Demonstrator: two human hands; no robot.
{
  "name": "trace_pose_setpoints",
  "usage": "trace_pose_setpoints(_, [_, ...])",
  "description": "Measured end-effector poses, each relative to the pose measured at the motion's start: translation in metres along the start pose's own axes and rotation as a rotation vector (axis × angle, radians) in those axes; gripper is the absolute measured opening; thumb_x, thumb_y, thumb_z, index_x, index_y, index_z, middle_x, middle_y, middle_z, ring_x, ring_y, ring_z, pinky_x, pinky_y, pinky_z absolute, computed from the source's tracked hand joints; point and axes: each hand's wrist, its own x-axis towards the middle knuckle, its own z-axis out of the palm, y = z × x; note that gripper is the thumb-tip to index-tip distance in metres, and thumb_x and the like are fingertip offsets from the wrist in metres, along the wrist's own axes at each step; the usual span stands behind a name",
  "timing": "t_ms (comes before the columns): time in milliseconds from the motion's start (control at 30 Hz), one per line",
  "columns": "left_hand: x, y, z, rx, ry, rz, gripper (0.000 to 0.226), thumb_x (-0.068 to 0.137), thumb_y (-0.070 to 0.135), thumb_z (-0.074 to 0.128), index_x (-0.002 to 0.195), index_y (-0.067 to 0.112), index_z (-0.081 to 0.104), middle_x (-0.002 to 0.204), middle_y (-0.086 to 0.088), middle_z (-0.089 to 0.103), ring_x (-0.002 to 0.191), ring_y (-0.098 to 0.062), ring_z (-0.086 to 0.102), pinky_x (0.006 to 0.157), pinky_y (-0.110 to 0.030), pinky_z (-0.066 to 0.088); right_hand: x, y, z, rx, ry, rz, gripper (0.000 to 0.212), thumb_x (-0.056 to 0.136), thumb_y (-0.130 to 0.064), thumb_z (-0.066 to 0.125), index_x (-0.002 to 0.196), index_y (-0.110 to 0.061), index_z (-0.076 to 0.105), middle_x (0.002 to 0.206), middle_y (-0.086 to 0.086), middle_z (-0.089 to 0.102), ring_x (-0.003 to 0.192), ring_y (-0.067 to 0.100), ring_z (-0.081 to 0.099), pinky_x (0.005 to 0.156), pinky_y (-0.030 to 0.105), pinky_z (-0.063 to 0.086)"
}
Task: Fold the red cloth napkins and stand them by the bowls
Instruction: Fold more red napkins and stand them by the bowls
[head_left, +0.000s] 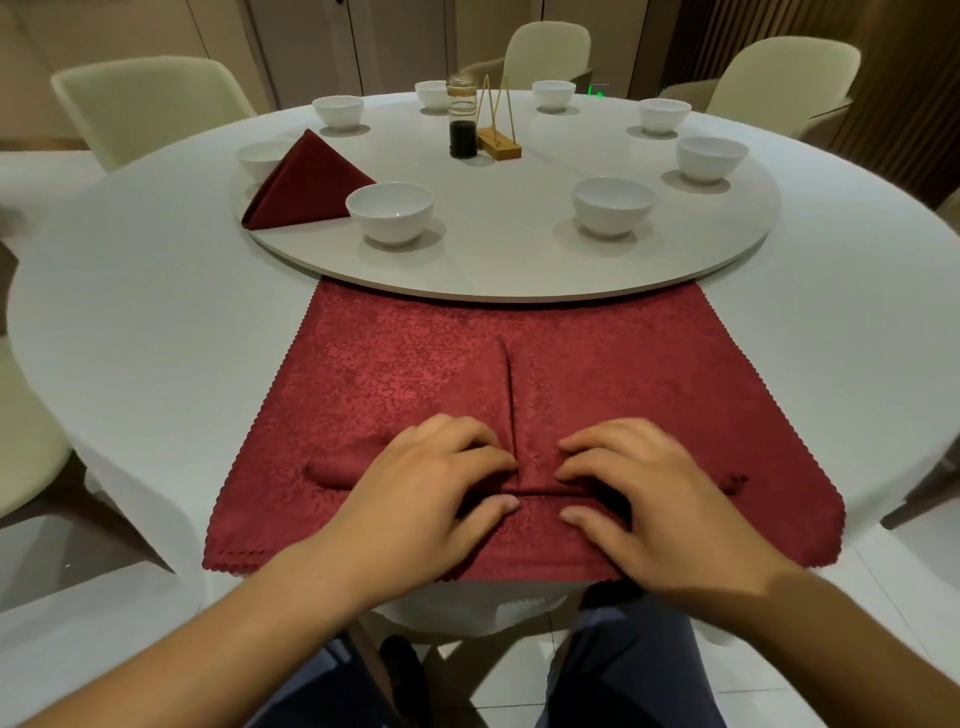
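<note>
So there's a big dark red patterned cloth napkin (519, 395) spread flat on the round white counter (156, 322), its far edge tucked under the rim of the round grey turntable (519, 270) and its near edge hanging just over the counter's front. Both hands are down on it close together — the left hand (421, 493) and the right hand (639, 499) each pinching a small ridge of the fabric between thumb and fingers (467, 436), so a crease runs sideways between them and another pleat runs away from them up the middle.

Up on the turntable, one folded dark red napkin (306, 182) already stands as a tent shape — right between two of the small white ceramic bowls (389, 210), touching or nearly touching the nearer one. More bowls ring the turntable, with a glass bottle of dark sauce (462, 124) and a wooden toothpick-style stand (498, 140) near its middle. Pale cream chairs (150, 104) sit around the counter.
</note>
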Motion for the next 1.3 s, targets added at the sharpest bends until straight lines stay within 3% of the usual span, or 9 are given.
trace_pose_setpoints(133, [0.004,-0.001,0.001,0.007,0.011,0.005,0.043,0.092,0.06,0.052,0.118,0.03,0.071,0.113,0.015,0.061,0.104,-0.009,0.056,0.087,-0.036,0.052,-0.008,0.027,-0.023,-0.103,0.011,0.06,0.032,0.084,-0.06,0.062,0.1,-0.035,0.074,0.108,-0.017,0.06,0.106,0.011,0.054,0.091,0.042,0.05])
trace_pose_setpoints(333, [0.01,0.002,0.001,0.097,0.074,0.073,0.038,0.09,0.05,0.06,0.118,0.026,0.069,0.111,0.011,0.068,0.098,-0.013,0.065,0.078,-0.035,0.057,-0.02,0.039,-0.035,-0.227,0.014,0.038,0.03,0.095,-0.045,0.054,0.103,-0.025,0.076,0.107,-0.011,0.067,0.097,0.014,0.061,0.081,0.036,0.056])
trace_pose_setpoints(533, [0.023,-0.002,-0.002,0.295,0.131,0.264,0.019,0.095,0.029,0.061,0.106,0.024,0.075,0.098,0.011,0.072,0.088,-0.015,0.062,0.07,-0.029,0.034,-0.023,0.028,-0.036,-0.423,0.117,-0.03,0.03,0.097,-0.036,0.044,0.093,-0.023,0.071,0.093,-0.008,0.067,0.091,0.021,0.063,0.082,0.033,0.042])
trace_pose_setpoints(767, [0.015,-0.005,-0.006,0.188,0.093,0.3,0.032,0.092,0.008,0.066,0.123,0.016,0.069,0.118,0.003,0.071,0.107,-0.016,0.064,0.078,-0.035,0.058,-0.029,-0.011,-0.047,-0.464,0.065,-0.058,0.026,0.093,-0.034,0.042,0.079,-0.028,0.064,0.069,-0.012,0.055,0.061,0.015,0.052,0.062,0.026,0.03])
trace_pose_setpoints(900, [-0.004,0.004,-0.012,-0.042,-0.09,0.182,0.05,0.099,0.035,0.058,0.147,0.035,0.045,0.147,0.014,0.046,0.136,-0.004,0.043,0.108,-0.025,0.043,-0.027,-0.033,-0.053,-0.373,-0.052,-0.063,0.026,0.088,-0.04,0.041,0.076,-0.033,0.063,0.064,-0.018,0.058,0.054,0.008,0.055,0.052,0.022,0.036])
trace_pose_setpoints(1000, [-0.007,0.004,-0.01,-0.239,-0.103,0.1,0.041,0.097,0.051,0.061,0.136,0.041,0.055,0.15,0.02,0.039,0.139,0.003,0.039,0.115,-0.033,0.039,-0.01,-0.055,-0.061,-0.238,-0.241,-0.025,0.03,0.091,-0.048,0.037,0.091,-0.034,0.064,0.076,-0.017,0.065,0.067,0.006,0.059,0.058,0.024,0.038])
trace_pose_setpoints(1100, [-0.005,0.001,-0.004,-0.364,-0.024,0.049,0.03,0.092,0.051,0.067,0.118,0.035,0.067,0.139,0.02,0.049,0.135,0.001,0.045,0.126,-0.046,0.018,0.01,-0.058,-0.066,-0.087,-0.29,-0.056,0.023,0.097,-0.05,0.044,0.108,-0.038,0.06,0.087,-0.016,0.066,0.079,0.006,0.06,0.071,0.03,0.048])
trace_pose_setpoints(1200, [-0.002,-0.003,-0.003,-0.396,0.007,0.038,0.03,0.091,0.051,0.069,0.111,0.029,0.067,0.122,0.017,0.059,0.123,-0.004,0.056,0.123,-0.045,0.026,0.029,-0.057,-0.072,0.044,-0.209,-0.02,0.009,0.093,-0.045,0.059,0.095,-0.037,0.064,0.071,-0.015,0.063,0.068,0.003,0.059,0.059,0.021,0.045])
trace_pose_setpoints(1300, [0.001,-0.001,-0.004,-0.391,0.002,0.006,0.034,0.095,0.053,0.062,0.11,0.024,0.066,0.108,0.014,0.064,0.107,-0.008,0.063,0.094,-0.04,0.051,0.044,-0.054,-0.076,0.237,-0.157,0.07,0.011,0.087,-0.043,0.07,0.086,-0.034,0.065,0.078,-0.015,0.068,0.074,0.001,0.063,0.067,0.024,0.05])
